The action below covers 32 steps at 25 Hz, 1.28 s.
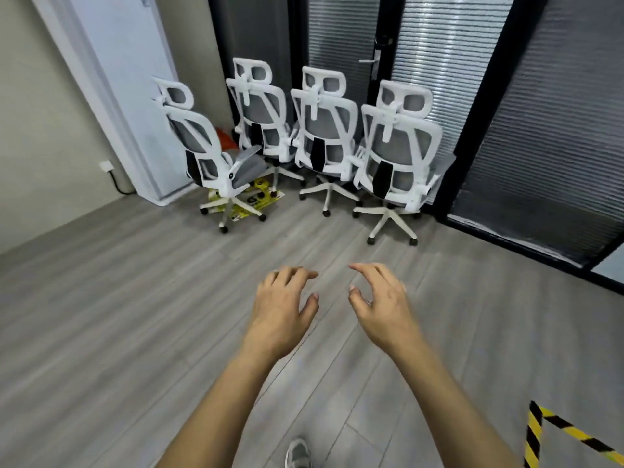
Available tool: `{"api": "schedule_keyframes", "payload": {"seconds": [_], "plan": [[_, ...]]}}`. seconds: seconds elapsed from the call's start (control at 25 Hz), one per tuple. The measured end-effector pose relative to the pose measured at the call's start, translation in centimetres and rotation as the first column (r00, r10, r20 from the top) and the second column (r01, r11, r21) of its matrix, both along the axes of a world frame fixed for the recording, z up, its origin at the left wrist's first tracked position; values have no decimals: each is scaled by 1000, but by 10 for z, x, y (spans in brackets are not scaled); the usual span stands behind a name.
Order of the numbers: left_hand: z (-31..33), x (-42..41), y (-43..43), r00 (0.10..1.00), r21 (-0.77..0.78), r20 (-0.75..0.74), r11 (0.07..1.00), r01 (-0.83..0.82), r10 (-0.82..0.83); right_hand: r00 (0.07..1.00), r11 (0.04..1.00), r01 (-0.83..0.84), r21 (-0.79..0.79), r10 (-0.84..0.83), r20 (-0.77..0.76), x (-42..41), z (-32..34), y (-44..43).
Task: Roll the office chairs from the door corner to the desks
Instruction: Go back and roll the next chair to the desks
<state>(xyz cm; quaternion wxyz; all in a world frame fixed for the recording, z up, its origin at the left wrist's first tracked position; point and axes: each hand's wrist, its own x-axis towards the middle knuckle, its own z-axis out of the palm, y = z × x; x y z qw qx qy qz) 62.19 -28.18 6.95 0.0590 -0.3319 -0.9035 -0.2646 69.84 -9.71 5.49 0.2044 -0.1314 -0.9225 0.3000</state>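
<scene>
Four office chairs [324,140] stand bunched in the door corner, well ahead of both hands and apart from them, most with backs turned this way, so the headrests and back frames are what a reach would meet first. The right hand [381,305] lies nearer the rightmost chair [398,157]; the left hand [283,309] points toward the chair turned sideways [209,153]. Both hands hang empty, fingers loosely spread and curled. Each chair has a white frame, grey mesh and a five-star caster base on the grey plank floor [135,298]. Yellow printed sheets [253,201] lie under the sideways chair's casters and may snag them.
</scene>
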Motion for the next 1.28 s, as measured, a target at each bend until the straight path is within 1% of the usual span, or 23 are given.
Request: {"api": "schedule_keyframes", "payload": {"seconds": [0.16, 0.32, 0.52, 0.64, 0.72, 0.88, 1.0, 1.16, 1.28], "plan": [[-2, -139, 11, 999, -7, 31, 999, -34, 35, 998, 998, -56, -24, 55, -4, -150, 0, 9], [0, -267, 15, 996, -23, 5, 996, -91, 91, 992, 991, -123, -50, 123, 3, -292, -5, 17], [-7, -442, 16, 968, -28, -38, 968, -249, 248, 968, 968, -250, -22, 249, -26, -483, -17, 29], [-4, -539, 19, 947, -44, -24, 946, -323, 322, 944, 943, -328, -56, 327, -37, -603, -19, 36], [3, -599, 16, 926, -40, -32, 925, -377, 376, 917, 916, -397, -61, 392, -74, -681, -15, 33], [7, -709, -15, 877, -36, -27, 876, -480, 479, 862, 860, -504, -86, 494, -112, -823, -10, 3], [-5, -791, -48, 841, -25, -30, 840, -541, 541, 839, 837, -543, -64, 538, -81, -918, -14, -27], [-17, -914, -97, 835, -34, -38, 835, -549, 548, 838, 836, -545, -65, 538, -91, -1044, -18, -68], [-15, -1007, -136, 845, -26, -48, 845, -535, 533, 864, 857, -503, -107, 495, -94, -1137, -12, -96]]}}
